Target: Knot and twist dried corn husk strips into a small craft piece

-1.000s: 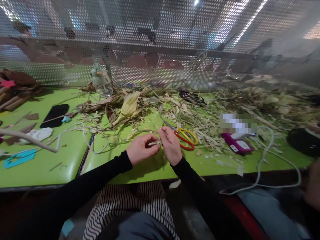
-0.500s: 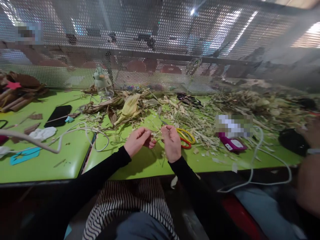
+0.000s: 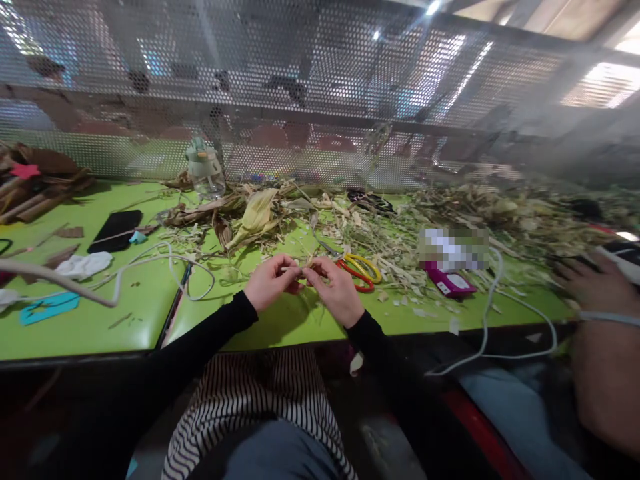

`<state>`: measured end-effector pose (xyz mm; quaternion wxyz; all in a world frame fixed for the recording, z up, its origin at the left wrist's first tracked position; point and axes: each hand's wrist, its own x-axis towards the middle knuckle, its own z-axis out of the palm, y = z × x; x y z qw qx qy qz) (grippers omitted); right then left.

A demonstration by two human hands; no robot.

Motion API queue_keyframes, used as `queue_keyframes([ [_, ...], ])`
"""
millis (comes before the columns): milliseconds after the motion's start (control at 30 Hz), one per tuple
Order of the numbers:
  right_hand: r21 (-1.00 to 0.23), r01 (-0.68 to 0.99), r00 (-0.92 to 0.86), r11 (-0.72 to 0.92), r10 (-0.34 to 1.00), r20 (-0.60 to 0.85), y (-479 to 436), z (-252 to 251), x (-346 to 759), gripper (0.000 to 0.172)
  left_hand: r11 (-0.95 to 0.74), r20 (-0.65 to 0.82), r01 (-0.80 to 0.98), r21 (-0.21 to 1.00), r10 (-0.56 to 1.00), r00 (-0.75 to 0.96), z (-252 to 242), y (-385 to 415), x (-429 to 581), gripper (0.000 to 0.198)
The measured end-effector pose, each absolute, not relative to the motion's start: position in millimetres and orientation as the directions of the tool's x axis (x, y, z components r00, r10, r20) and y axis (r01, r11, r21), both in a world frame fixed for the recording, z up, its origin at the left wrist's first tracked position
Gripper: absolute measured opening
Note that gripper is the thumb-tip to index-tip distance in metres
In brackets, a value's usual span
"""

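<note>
Fingers pinched, my left hand (image 3: 270, 283) hovers over the near part of the green table. My right hand (image 3: 336, 288) meets it fingertip to fingertip, also in a pinch. Between them are thin, pale strips of plant fibre, apparently husk (image 3: 311, 256); their ends are mostly hidden by my fingers. Just right of my right hand lie scissors (image 3: 349, 257) with one red and one yellow handle. Beyond my hands rests a yellowish corn husk (image 3: 256, 217), with shredded husk scraps (image 3: 395, 250) spread to its right.
A clear bottle (image 3: 207, 177) stands by the perforated metal screen (image 3: 310, 87). At left are a black phone (image 3: 116, 230), a white cable (image 3: 170, 250) and crumpled tissue (image 3: 85, 265). A magenta device (image 3: 451, 281) lies at right. Another person's hand (image 3: 590, 277) rests at the far right.
My right hand has moved left and turned inward, closing the gap so both hands' fingertips meet. The scissors' blades now show. The neighbour's hand has come further into view.
</note>
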<state>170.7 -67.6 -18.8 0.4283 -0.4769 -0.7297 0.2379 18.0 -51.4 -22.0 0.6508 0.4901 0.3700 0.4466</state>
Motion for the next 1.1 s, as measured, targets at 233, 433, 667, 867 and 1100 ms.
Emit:
queue_keyframes([
  [233,-0.746,0.535,-0.19,0.396,0.917,0.35,-71,-18,163,0.018,0.061,0.026,-0.24,0.969,0.939,0.344,-28,-51,15,0.033],
  [433,-0.747,0.542,-0.096,0.385,0.912,0.399,-75,-15,155,0.018,0.078,0.026,-0.299,0.951,0.944,0.328,-26,-54,16,0.034],
  [667,-0.856,0.335,0.087,0.394,0.892,0.444,-80,-18,145,0.017,-0.045,0.124,-0.292,0.955,0.958,0.258,-21,-64,27,0.027],
  [867,-0.919,0.197,0.136,0.342,0.919,0.371,-81,-26,147,0.016,-0.098,0.166,-0.259,0.961,0.953,0.253,-24,-70,31,0.026],
  [1100,-0.942,0.15,0.15,0.302,0.934,0.323,-79,-31,150,0.018,-0.135,0.181,-0.175,0.975,0.944,0.277,-27,-72,27,0.027],
])
